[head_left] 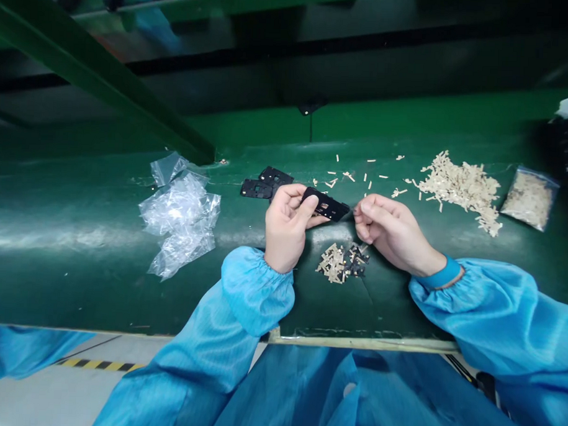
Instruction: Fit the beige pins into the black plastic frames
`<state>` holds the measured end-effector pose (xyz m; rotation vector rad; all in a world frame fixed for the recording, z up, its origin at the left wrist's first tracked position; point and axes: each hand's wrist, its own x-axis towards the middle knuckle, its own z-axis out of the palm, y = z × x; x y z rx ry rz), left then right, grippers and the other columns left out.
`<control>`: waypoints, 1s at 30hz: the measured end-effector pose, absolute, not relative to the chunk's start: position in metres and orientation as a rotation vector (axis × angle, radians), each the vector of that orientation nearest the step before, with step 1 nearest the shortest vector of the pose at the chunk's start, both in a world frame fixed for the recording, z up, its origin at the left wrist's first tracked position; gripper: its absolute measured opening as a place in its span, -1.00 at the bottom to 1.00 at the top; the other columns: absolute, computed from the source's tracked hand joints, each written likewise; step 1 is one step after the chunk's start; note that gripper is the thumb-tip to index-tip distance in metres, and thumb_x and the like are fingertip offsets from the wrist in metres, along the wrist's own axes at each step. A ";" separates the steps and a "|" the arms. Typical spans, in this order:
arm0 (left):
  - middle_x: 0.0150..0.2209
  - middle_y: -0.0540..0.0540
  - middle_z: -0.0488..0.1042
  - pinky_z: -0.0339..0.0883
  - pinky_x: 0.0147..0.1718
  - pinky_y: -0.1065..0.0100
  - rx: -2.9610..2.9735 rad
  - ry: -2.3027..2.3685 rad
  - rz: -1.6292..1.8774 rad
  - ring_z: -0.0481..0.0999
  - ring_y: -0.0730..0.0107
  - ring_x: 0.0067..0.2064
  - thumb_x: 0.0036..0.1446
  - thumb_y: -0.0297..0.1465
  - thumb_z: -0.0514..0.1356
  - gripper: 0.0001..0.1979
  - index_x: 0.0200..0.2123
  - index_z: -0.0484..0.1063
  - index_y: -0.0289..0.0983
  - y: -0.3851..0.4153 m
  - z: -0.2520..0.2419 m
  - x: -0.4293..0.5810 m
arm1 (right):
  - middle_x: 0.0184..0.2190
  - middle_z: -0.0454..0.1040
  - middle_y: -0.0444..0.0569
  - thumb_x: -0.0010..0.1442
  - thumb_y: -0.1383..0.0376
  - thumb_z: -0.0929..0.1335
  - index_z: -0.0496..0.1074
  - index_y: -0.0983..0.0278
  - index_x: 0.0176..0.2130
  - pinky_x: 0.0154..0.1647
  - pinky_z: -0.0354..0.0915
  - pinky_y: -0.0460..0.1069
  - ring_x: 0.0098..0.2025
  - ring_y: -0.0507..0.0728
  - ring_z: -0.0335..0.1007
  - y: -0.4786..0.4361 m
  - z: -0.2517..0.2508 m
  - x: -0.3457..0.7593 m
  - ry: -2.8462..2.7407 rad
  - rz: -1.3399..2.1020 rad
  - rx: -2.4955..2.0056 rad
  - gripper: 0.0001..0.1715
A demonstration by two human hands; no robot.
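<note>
My left hand holds a black plastic frame, with the thumb lying across its face. My right hand pinches the frame's right end with its fingertips, and anything thin between them is too small to tell. Two similar black frames lie just past my left hand. A small heap of tan strips and black pieces sits below my hands. Loose tan strips trail towards a larger pile of tan strips.
A crumpled clear plastic bag lies to the left on the green work surface. A bag of tan strips lies at the right. The surface ends in a pale front edge. A green beam crosses overhead.
</note>
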<state>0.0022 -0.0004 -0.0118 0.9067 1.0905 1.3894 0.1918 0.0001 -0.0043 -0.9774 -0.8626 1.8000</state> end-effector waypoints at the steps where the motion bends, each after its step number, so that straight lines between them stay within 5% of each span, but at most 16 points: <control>1: -0.31 0.05 0.52 0.64 -0.33 0.44 0.912 1.085 1.387 0.63 0.49 -0.31 0.14 -0.21 0.38 -0.67 -0.16 0.36 -0.21 -0.001 -0.012 0.002 | -0.46 0.42 -0.14 0.24 0.17 0.47 0.48 0.29 -0.35 -0.57 0.08 -0.11 -0.56 -0.07 0.24 0.000 -0.004 0.192 -0.866 1.802 -0.969 -0.75; 30: -0.37 0.11 0.51 0.60 -0.42 0.50 0.683 1.051 1.376 0.59 0.57 -0.42 0.05 -0.19 0.44 -0.57 -0.19 0.29 -0.19 -0.009 -0.008 0.015 | -0.59 0.29 -0.23 0.20 0.27 0.47 0.34 0.27 -0.43 -0.53 -0.03 -0.07 -0.59 -0.07 0.09 -0.007 0.005 0.185 -0.736 1.951 -0.846 -0.73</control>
